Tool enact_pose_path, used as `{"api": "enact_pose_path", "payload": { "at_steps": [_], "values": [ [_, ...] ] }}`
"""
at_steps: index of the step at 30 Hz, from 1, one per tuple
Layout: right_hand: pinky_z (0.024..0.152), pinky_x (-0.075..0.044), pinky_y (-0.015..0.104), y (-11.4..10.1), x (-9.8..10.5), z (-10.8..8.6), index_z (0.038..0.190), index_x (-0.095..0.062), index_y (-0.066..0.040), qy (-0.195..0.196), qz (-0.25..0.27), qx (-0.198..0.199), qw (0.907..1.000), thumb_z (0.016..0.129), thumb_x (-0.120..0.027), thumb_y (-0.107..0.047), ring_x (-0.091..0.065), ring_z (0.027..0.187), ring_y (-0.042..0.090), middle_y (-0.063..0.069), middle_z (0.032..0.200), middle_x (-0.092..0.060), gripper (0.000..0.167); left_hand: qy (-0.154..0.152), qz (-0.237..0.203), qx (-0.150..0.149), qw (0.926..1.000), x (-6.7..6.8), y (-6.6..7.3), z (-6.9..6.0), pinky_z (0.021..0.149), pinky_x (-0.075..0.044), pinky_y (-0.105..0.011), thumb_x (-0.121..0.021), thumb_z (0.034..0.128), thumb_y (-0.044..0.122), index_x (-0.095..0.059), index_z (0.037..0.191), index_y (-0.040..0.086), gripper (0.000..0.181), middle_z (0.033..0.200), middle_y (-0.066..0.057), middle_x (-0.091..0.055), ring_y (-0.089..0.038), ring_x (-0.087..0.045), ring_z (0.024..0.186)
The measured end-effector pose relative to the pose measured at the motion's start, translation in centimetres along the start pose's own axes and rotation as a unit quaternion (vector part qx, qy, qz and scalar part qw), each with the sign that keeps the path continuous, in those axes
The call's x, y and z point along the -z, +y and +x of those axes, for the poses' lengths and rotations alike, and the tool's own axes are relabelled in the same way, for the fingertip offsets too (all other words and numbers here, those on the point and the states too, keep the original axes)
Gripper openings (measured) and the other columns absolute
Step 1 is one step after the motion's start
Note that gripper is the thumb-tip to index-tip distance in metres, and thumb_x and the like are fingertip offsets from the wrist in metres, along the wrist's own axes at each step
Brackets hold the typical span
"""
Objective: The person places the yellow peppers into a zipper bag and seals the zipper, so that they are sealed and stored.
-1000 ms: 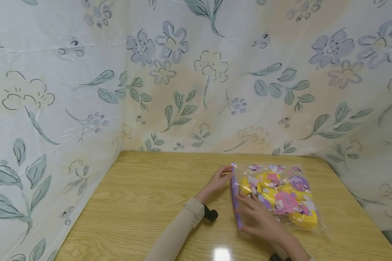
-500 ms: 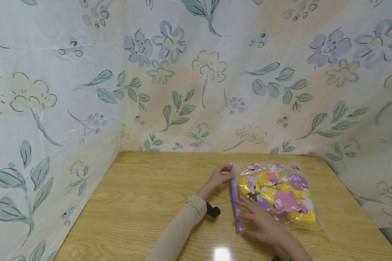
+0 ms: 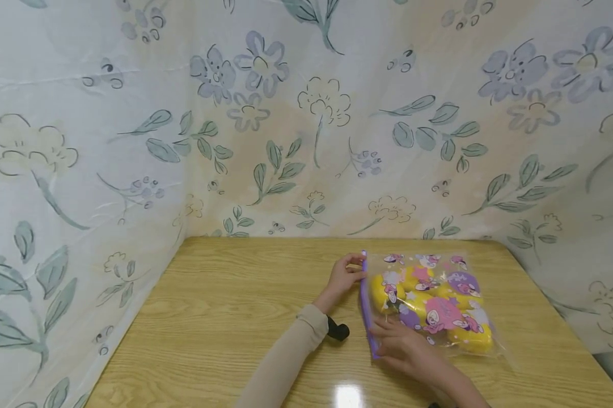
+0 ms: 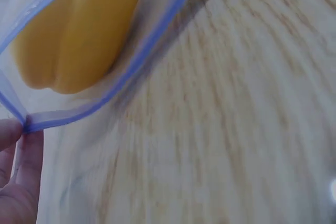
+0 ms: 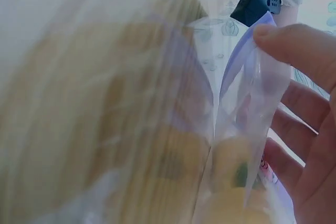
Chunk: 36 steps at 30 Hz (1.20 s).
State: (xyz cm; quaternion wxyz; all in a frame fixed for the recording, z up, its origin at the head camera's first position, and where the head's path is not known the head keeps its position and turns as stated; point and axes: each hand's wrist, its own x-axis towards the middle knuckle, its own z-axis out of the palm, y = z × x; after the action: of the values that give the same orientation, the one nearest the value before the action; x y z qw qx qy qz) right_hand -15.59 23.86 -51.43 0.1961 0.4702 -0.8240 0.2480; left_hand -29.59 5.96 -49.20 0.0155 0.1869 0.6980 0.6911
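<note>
A clear zip bag [image 3: 444, 314] printed with pink and purple cartoon figures lies on the right part of the table, its purple-edged mouth facing left. Inside it are several yellow bell peppers [image 4: 79, 35]; a green stem shows on one in the left wrist view. My left hand [image 3: 344, 275] pinches the far corner of the mouth between thumb and fingers. Nearer to me, my right hand [image 3: 408, 348] holds the rim close to its near end, thumb on one side of the film and fingers on the other. The mouth gapes in the left wrist view.
The wood-grain table [image 3: 235, 306] stretches out to the left of the bag. A floral-print cloth [image 3: 296, 130] hangs behind it and along both sides. A black wrist device [image 3: 338, 330] sits at my left cuff.
My right fingers have drawn in on the bag's rim near its lower end. The purple edge bows a little more, and the left hand has shifted slightly away from me with its corner.
</note>
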Motion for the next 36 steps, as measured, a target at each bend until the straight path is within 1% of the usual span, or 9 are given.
{"api": "enact_pose_path", "payload": {
  "at_steps": [4, 7, 8, 14, 21, 24, 29, 33, 36],
  "values": [
    [0.103, -0.039, 0.036, -0.2, 0.3, -0.2, 0.083, -0.066, -0.028, -0.004, 0.005, -0.006, 1.0000, 0.078, -0.073, -0.022, -0.053, 0.115, 0.035, 0.008, 0.119, -0.063, 0.011, 0.013, -0.003, -0.017, 0.9998, -0.1, -0.2, 0.2, 0.072, -0.055, -0.050, -0.061, 0.0757, -0.019, -0.056, 0.112, -0.012, 0.037, 0.104, -0.034, -0.055, -0.047, -0.061, 0.083],
    [0.088, -0.047, 0.051, -0.2, 0.4, -0.3, 0.083, -0.065, -0.028, -0.010, 0.008, -0.011, 0.9999, 0.080, -0.072, -0.022, -0.053, 0.116, 0.035, 0.008, 0.119, -0.063, 0.010, 0.022, -0.012, -0.022, 0.9994, 0.0, -0.5, 0.3, 0.069, -0.056, -0.046, -0.062, 0.0744, -0.019, -0.055, 0.113, -0.012, 0.040, 0.103, -0.035, -0.056, -0.048, -0.060, 0.082],
    [0.086, -0.047, 0.052, -0.2, 0.4, -0.3, 0.085, -0.065, -0.027, -0.013, 0.008, -0.012, 0.9998, 0.080, -0.071, -0.022, -0.053, 0.116, 0.035, 0.009, 0.120, -0.063, 0.009, 0.025, -0.016, -0.023, 0.9993, 0.0, -0.6, 0.4, 0.068, -0.056, -0.044, -0.062, 0.0739, -0.020, -0.054, 0.115, -0.012, 0.042, 0.102, -0.035, -0.056, -0.048, -0.060, 0.081],
    [0.082, -0.051, 0.049, -0.4, 0.5, -0.2, 0.098, -0.068, -0.023, -0.014, -0.007, 0.001, 0.9999, 0.078, -0.073, -0.020, -0.057, 0.110, 0.035, 0.011, 0.117, -0.064, 0.021, 0.011, -0.039, -0.019, 0.9990, 0.3, -1.1, 0.2, 0.066, -0.056, -0.029, -0.062, 0.0744, -0.020, -0.047, 0.126, -0.008, 0.055, 0.104, -0.037, -0.054, -0.046, -0.059, 0.082],
    [0.080, -0.049, 0.051, -0.7, 0.4, 0.3, 0.099, -0.069, -0.020, -0.012, -0.046, 0.008, 0.9988, 0.076, -0.075, -0.025, -0.060, 0.104, 0.031, 0.006, 0.111, -0.067, 0.025, 0.008, -0.042, -0.020, 0.9989, 0.6, -0.9, -0.4, 0.065, -0.053, -0.021, -0.062, 0.0755, -0.018, -0.047, 0.128, -0.007, 0.056, 0.105, -0.035, -0.053, -0.041, -0.059, 0.082],
    [0.082, -0.048, 0.048, -0.9, 0.5, 0.4, 0.095, -0.068, -0.024, -0.021, -0.065, -0.004, 0.9977, 0.074, -0.076, -0.030, -0.060, 0.104, 0.026, 0.001, 0.110, -0.067, 0.023, 0.002, -0.043, -0.018, 0.9989, 0.6, -0.8, -0.7, 0.067, -0.053, -0.022, -0.061, 0.0765, -0.018, -0.046, 0.129, -0.007, 0.056, 0.107, -0.035, -0.053, -0.042, -0.059, 0.085],
    [0.083, -0.048, 0.041, -0.9, 0.6, 0.7, 0.090, -0.064, -0.030, -0.039, -0.075, -0.023, 0.9961, 0.069, -0.078, -0.039, -0.058, 0.100, 0.017, -0.008, 0.106, -0.063, 0.027, -0.022, -0.040, -0.013, 0.9989, 0.5, -0.7, -1.0, 0.075, -0.055, -0.031, -0.057, 0.0793, -0.018, -0.042, 0.132, -0.007, 0.056, 0.119, -0.033, -0.049, -0.048, -0.057, 0.096],
    [0.083, -0.044, 0.036, -0.7, 0.8, 1.8, 0.088, -0.063, -0.032, -0.067, -0.057, -0.044, 0.9952, 0.066, -0.079, -0.039, -0.053, 0.094, 0.008, -0.017, 0.097, -0.057, 0.028, -0.027, -0.036, -0.017, 0.9988, 0.4, -0.9, -1.0, 0.078, -0.055, -0.036, -0.056, 0.0806, -0.018, -0.042, 0.132, -0.006, 0.054, 0.127, -0.031, -0.047, -0.049, -0.056, 0.099],
    [0.085, -0.042, 0.038, -0.3, 1.1, 2.8, 0.088, -0.064, -0.032, -0.087, -0.044, -0.053, 0.9938, 0.066, -0.080, -0.036, -0.051, 0.092, 0.005, -0.020, 0.095, -0.055, 0.027, -0.026, -0.038, -0.019, 0.9988, 0.3, -1.0, -1.0, 0.078, -0.055, -0.035, -0.055, 0.0808, -0.018, -0.042, 0.133, -0.006, 0.055, 0.128, -0.030, -0.047, -0.048, -0.057, 0.099]
  ]
}}
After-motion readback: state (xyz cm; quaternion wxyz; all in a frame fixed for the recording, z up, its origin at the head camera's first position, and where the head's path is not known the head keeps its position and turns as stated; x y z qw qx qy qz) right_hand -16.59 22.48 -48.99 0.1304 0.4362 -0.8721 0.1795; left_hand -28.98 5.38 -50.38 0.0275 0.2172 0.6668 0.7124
